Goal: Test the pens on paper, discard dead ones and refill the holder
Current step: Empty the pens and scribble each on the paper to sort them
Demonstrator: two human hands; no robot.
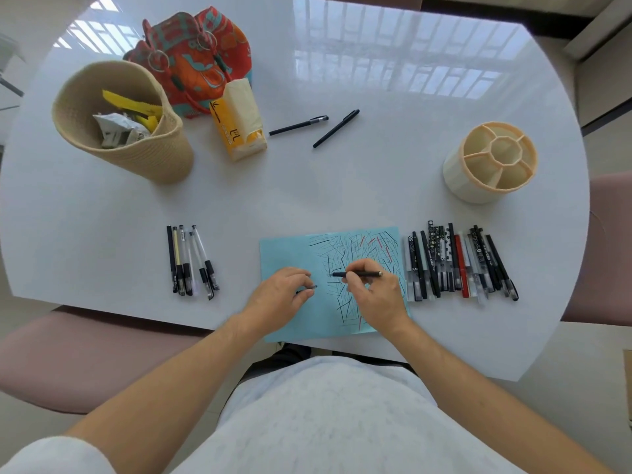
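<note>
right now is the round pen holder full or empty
Empty. The pen holder stands upright, and the compartments visible through its open top hold no pens; the pens lie on the table.

A tissue pack [239, 119] is lying on the glossy white table [342, 186], its yellow wrapper facing up. Touching its far left side, a red and teal patterned cloth bag [191, 53] with metal rings is slumping in a heap. Pink chairs are standing around the table: one [68, 357] well to the near left of the pack, another [608, 248] far to its right.
</note>
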